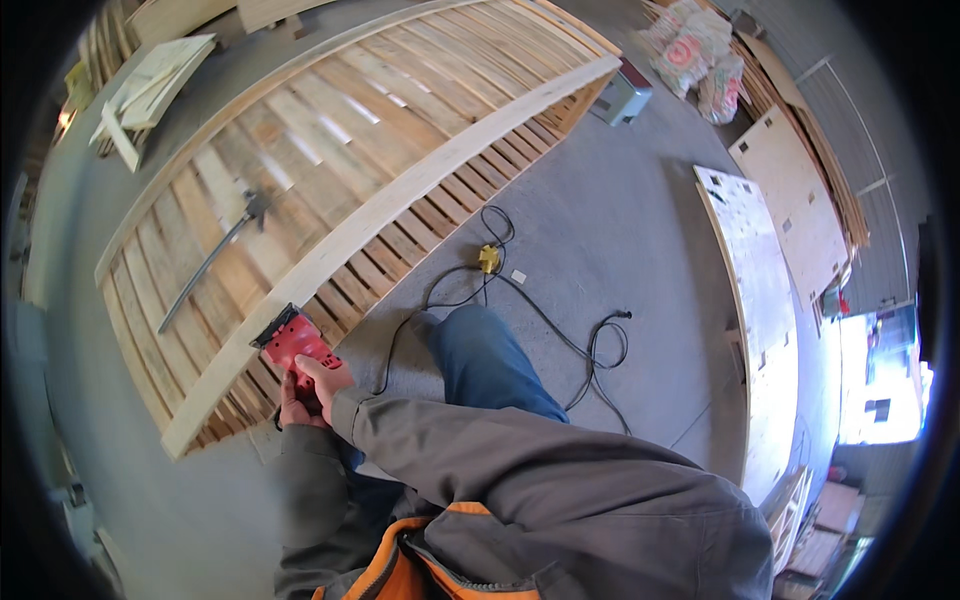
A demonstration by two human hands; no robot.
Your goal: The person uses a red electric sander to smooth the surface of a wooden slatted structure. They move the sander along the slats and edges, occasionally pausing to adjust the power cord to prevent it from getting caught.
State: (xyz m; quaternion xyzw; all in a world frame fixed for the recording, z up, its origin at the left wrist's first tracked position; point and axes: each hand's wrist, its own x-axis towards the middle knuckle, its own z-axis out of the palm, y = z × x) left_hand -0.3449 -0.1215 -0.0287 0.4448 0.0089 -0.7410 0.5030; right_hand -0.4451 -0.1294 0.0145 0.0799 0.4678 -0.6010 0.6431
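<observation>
Both hands are closed on a red power sander (pixel 297 341). Its black base rests against the pale front rail of a large slatted wooden panel (pixel 330 160), near the rail's lower left end. My left hand (pixel 297 404) wraps round the rear of the sander's body. My right hand (pixel 325 379) grips it from the right, just above the left hand. Parts of the fingers are hidden behind the tool. Farther back on the slats lies a dark-headed tool with a long thin grey shaft (pixel 205 268); its exact kind is unclear.
A black cord (pixel 540 310) with a yellow connector (pixel 488 259) loops over the grey floor beside my knee. Pale boards (pixel 755 300) stand at the right, with white sacks (pixel 695 60) behind. A grey-green box (pixel 627 95) sits near the panel's far end. Boards (pixel 155 85) are stacked far left.
</observation>
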